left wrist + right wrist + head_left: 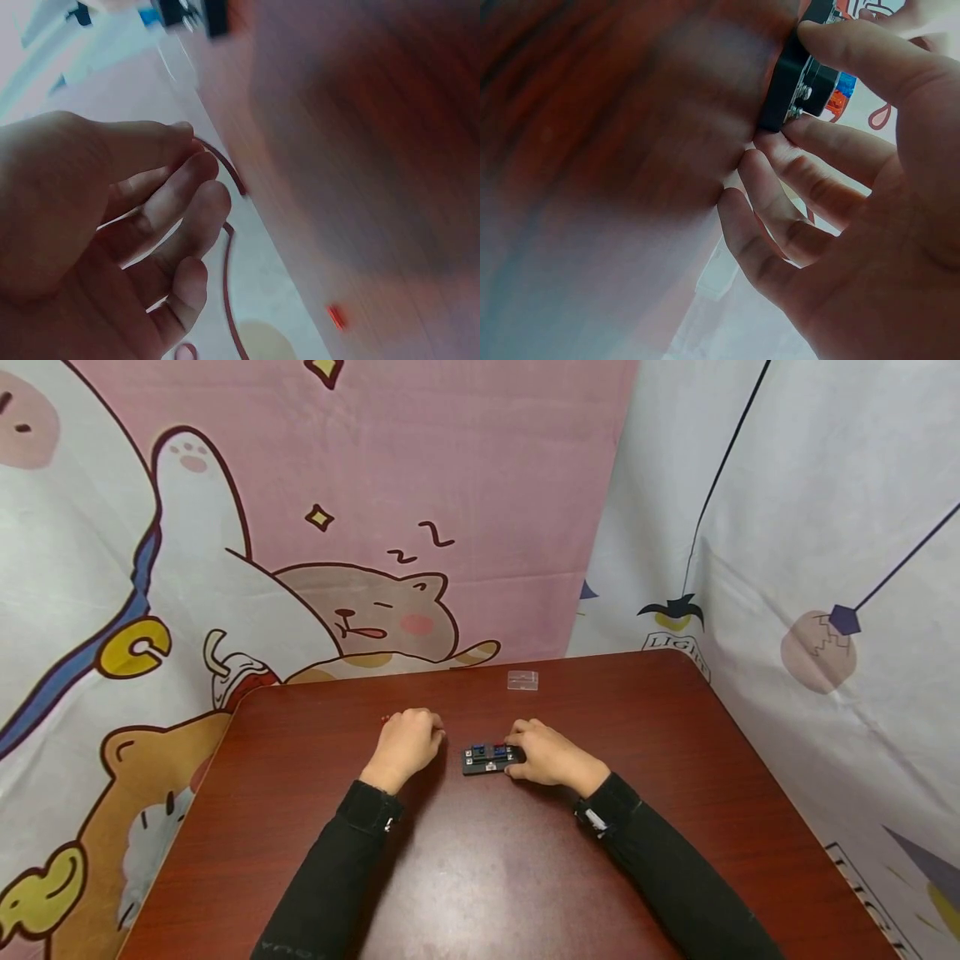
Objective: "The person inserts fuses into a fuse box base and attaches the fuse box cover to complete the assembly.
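Observation:
A small black circuit-board module (487,758) with blue and red parts on top lies at the middle of the table. My right hand (551,753) grips its right end, the thumb on one edge and fingertips on the other; the right wrist view shows the module's black base (780,86) between them. Left of the module is my left hand (408,743), apart from it. Its thumb meets the index fingertip (196,161), pinching what looks like a small red piece, mostly hidden. Another small red piece (335,316) lies on the table beside that hand.
A clear plastic box (522,680) stands near the back edge of the brown table (465,877). Several tiny red pieces (386,719) lie just behind the left hand. A printed cloth (487,485) hangs behind the table and along its sides.

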